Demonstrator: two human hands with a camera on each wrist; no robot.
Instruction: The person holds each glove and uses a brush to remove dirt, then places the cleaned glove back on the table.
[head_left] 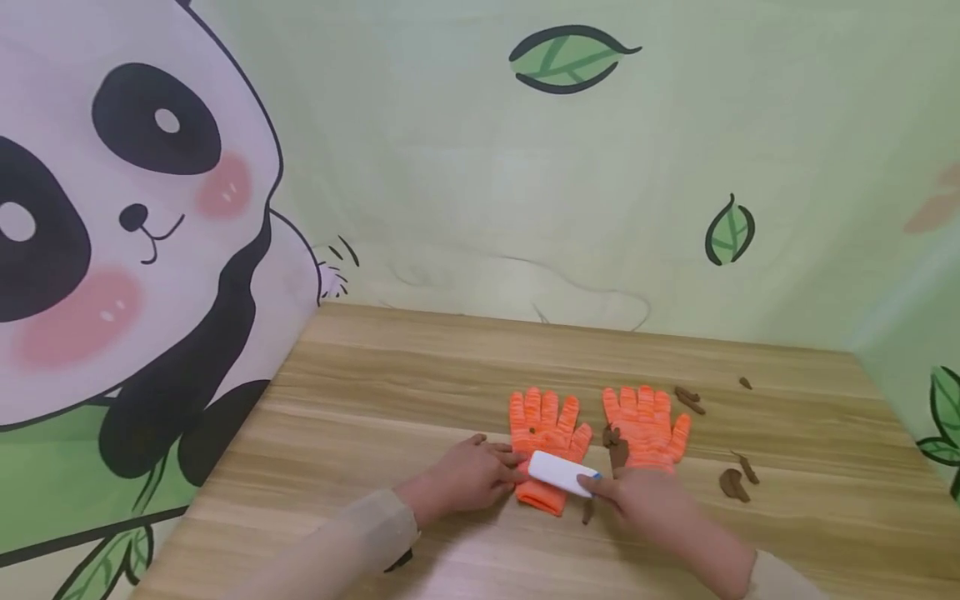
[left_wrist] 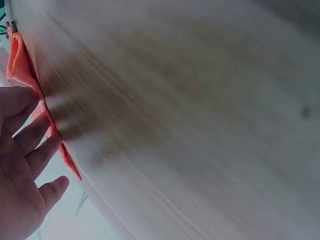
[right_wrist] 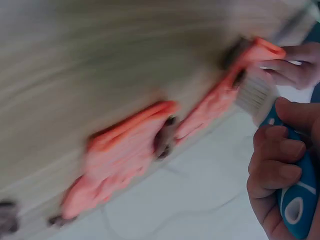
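Note:
Two orange knitted gloves lie side by side on the wooden table, fingers pointing away. My left hand [head_left: 480,475] rests at the near-left edge of the left glove [head_left: 551,429], its extended fingers touching the fabric. In my right hand [head_left: 652,504] I grip a brush [right_wrist: 297,195] by its blue handle; the white bristles show in the right wrist view. The white brush head [head_left: 558,472] lies across the left glove near its cuff. Just behind my right hand is the right glove [head_left: 637,425], its cuff partly hidden. A small dark speck [head_left: 532,431] sits on the left glove.
Brown clay-like scraps [head_left: 617,450] lie between the gloves. More brown pieces [head_left: 733,485] are scattered to the right, with others [head_left: 690,400] by the right glove's fingers. A panda-printed backdrop [head_left: 427,167] rises behind the table [head_left: 360,400].

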